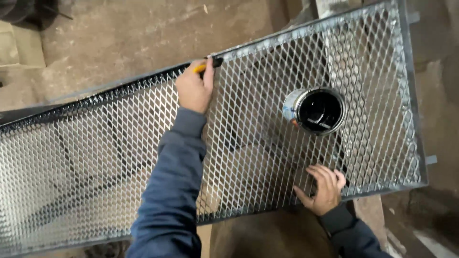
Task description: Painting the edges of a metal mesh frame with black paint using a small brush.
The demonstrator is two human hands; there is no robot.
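Left hand [195,88] is closed in a fist round a yellow-handled brush [209,65], whose dark tip touches the far frame bar of the metal mesh panel [95,157] at about 12 o'clock from the hand. The bar to the hand's 9 o'clock looks wet and black, the bar toward 2 o'clock is bare grey steel. Right hand [324,188] lies flat on the mesh near the panel's near edge, fingers spread and pointing up-left — holding nothing, just pressing down. Open paint can [315,111] sits on the mesh at roughly 12 o'clock from the right hand, well apart from the left, black paint inside. Dirty concrete floor [124,33] beyond the panel — both sleeves dark blue
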